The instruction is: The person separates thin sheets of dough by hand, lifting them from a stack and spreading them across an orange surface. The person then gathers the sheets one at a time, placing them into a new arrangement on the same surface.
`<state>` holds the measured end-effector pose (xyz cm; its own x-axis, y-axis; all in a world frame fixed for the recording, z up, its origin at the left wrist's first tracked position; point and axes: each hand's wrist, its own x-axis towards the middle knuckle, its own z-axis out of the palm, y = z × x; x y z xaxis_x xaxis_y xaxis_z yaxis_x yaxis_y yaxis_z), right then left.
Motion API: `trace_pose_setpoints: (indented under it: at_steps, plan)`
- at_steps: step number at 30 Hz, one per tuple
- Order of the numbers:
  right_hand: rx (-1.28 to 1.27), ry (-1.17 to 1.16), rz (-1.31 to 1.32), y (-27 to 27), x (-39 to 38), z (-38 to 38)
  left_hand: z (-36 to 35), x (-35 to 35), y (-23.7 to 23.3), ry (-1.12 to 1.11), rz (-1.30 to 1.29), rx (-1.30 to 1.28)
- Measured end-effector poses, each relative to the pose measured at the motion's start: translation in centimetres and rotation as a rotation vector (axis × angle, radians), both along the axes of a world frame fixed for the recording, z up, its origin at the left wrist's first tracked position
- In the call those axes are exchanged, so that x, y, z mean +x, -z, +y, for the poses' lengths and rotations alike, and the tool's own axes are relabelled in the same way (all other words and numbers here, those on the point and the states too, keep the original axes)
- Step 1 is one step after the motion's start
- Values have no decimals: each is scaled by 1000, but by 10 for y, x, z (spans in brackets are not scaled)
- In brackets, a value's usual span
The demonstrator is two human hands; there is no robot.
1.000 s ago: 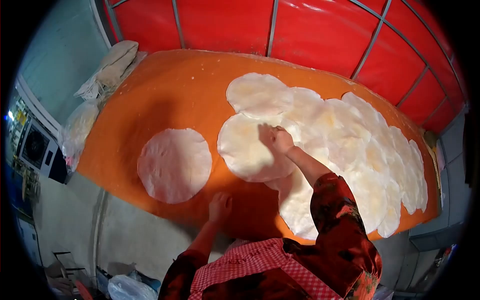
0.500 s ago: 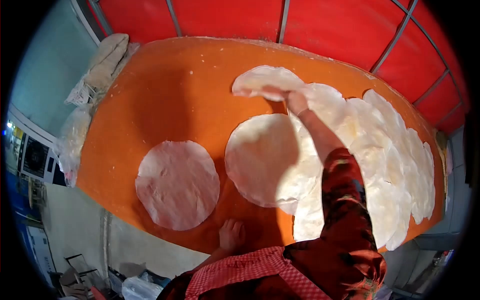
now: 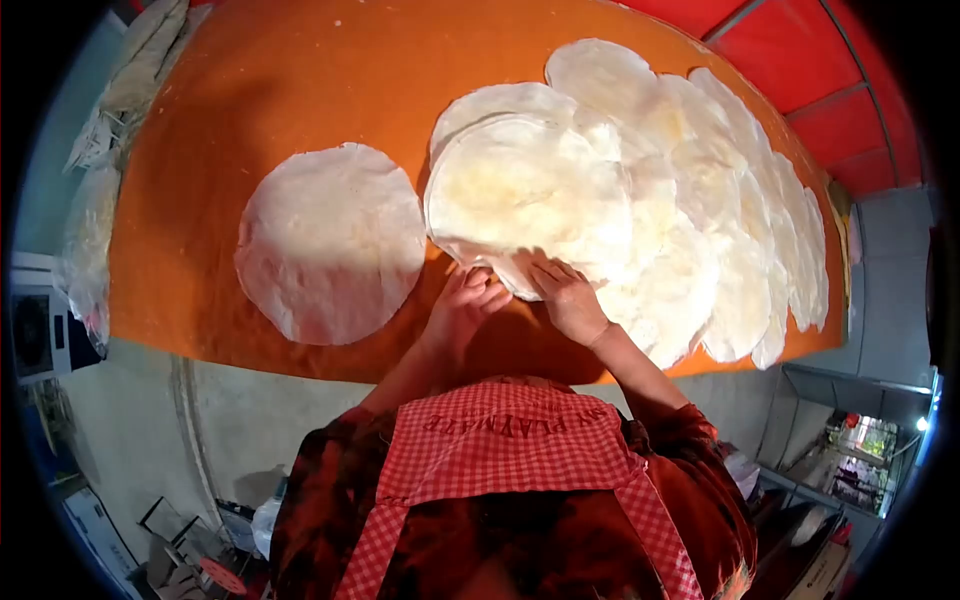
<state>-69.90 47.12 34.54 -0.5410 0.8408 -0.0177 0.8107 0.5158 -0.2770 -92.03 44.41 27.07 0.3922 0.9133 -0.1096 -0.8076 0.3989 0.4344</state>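
A person in a red checked apron (image 3: 505,450) has the left hand (image 3: 466,303) and right hand (image 3: 573,305), slightly apart with fingers bent, at the near edge of a thin, pale round sheet (image 3: 530,190), whether pinching it I cannot tell, on an orange table (image 3: 300,90) between overlapping sheets (image 3: 690,220) and a lone sheet (image 3: 332,245).

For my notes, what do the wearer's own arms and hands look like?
The left hand and right hand wear no gloves. The sleeves are dark, mottled in red and black, and stop partway down, leaving the lower forearms uncovered.
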Motion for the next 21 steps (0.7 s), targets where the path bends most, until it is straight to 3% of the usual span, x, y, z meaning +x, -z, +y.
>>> trace_pose_setpoints:
  at_steps: [3, 4, 8, 12, 15, 18, 21]
  plan:
    - [-110, 7, 158, -28, -9, -9, 0, 4, -25, 7, -29, -37]
    - [-145, -28, 97, -41, -14, -8, 3, 6, -26, 4, -29, -56]
    - [-133, 55, 232, -32, -28, -9, 11, 8, -22, 53, 10, -82]
    - [-182, 94, 247, -15, -28, -1, 17, 2, -16, 149, -237, -94]
    - [-252, 72, 263, -14, -21, 1, 20, 3, -15, 190, -84, -80]
    - [-282, 57, 317, -16, -17, 3, 17, 6, -26, 81, 57, -119]
    - [-340, 44, 303, -23, -16, 5, 17, 5, -33, 60, 41, -55]
